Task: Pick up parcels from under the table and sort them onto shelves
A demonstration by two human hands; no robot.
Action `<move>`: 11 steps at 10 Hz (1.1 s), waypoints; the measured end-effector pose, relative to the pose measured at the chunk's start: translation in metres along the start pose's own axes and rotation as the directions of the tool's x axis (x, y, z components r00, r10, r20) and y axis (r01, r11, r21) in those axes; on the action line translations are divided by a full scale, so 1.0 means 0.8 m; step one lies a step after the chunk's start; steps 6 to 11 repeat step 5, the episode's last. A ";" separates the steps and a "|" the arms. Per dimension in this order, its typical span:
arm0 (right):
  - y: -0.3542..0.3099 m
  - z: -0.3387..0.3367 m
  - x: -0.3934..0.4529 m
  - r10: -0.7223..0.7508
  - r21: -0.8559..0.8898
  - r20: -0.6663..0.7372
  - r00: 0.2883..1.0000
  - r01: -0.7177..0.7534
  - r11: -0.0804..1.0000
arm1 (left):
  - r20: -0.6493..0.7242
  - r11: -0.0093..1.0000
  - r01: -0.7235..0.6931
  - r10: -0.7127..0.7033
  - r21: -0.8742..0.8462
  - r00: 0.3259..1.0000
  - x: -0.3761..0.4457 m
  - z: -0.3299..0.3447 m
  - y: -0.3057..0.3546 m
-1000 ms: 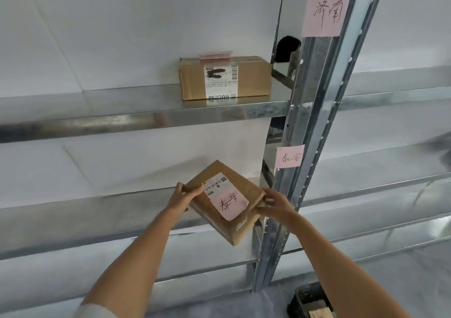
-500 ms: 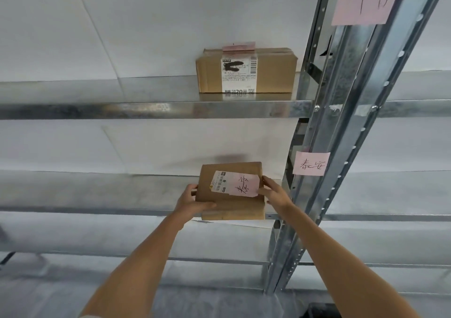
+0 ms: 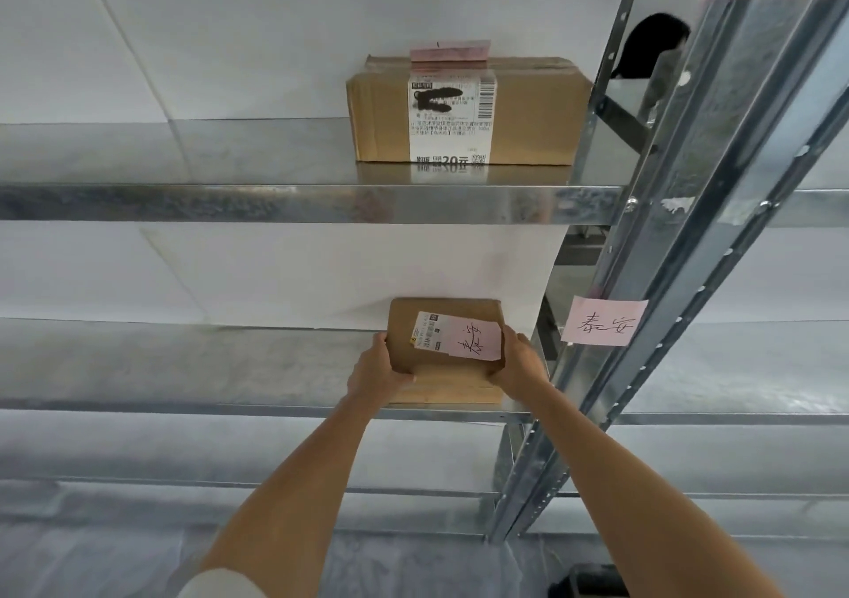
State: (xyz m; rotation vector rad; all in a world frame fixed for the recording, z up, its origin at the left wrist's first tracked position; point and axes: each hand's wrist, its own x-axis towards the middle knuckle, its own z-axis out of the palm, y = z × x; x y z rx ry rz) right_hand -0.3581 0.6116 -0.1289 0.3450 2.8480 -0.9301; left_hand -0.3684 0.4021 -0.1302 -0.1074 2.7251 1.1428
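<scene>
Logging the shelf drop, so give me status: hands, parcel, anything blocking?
Left hand and right hand both gripping the small parcel. Parcel resting on the middle shelf, pink note up. Nothing blocking; larger box sits one shelf above.

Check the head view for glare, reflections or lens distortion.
Head view: the upper shelf mirrors the big box's label; wide-angle lens splays the upright post; lighting soft, the held parcel sharp, its pink note readable.

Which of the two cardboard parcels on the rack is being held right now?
The smaller parcel on the lower shelf, gripped by the left hand and right hand. The larger parcel sits untouched above.
</scene>
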 end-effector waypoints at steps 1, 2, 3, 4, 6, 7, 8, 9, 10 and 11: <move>0.003 0.014 0.005 0.023 -0.002 -0.024 0.999 -0.023 1.000 | -0.025 0.999 0.021 -0.020 0.033 0.999 0.009 0.003 -0.003; 0.008 0.023 0.003 0.062 -0.004 -0.021 0.998 -0.062 0.998 | -0.010 0.998 0.039 -0.039 0.052 0.999 0.014 0.005 -0.011; 0.008 0.023 -0.003 0.107 0.016 -0.005 0.994 -0.106 0.994 | -0.001 0.996 0.060 -0.060 0.058 0.998 0.012 0.004 -0.013; 0.007 0.020 -0.011 0.134 0.077 0.004 0.991 -0.134 0.988 | -0.003 0.995 0.057 -0.057 0.076 0.998 0.005 0.003 -0.014; 0.004 0.014 -0.029 0.143 0.089 0.005 0.990 -0.143 0.986 | -0.026 0.992 0.056 -0.053 0.113 0.998 -0.007 -0.002 -0.016; 0.004 0.014 -0.029 0.143 0.089 0.005 0.990 -0.143 0.986 | -0.026 0.992 0.056 -0.053 0.113 0.998 -0.007 -0.002 -0.016; 0.004 0.014 -0.029 0.143 0.089 0.005 0.990 -0.143 0.986 | -0.026 0.992 0.056 -0.053 0.113 0.998 -0.007 -0.002 -0.016; 0.004 0.014 -0.029 0.143 0.089 0.005 0.990 -0.143 0.986 | -0.026 0.992 0.056 -0.053 0.113 0.998 -0.007 -0.002 -0.016; 0.004 0.014 -0.029 0.143 0.089 0.005 0.990 -0.143 0.986 | -0.026 0.992 0.056 -0.053 0.113 0.998 -0.007 -0.002 -0.016; 0.004 0.014 -0.029 0.143 0.089 0.005 0.990 -0.143 0.986 | -0.026 0.992 0.056 -0.053 0.113 0.998 -0.007 -0.002 -0.016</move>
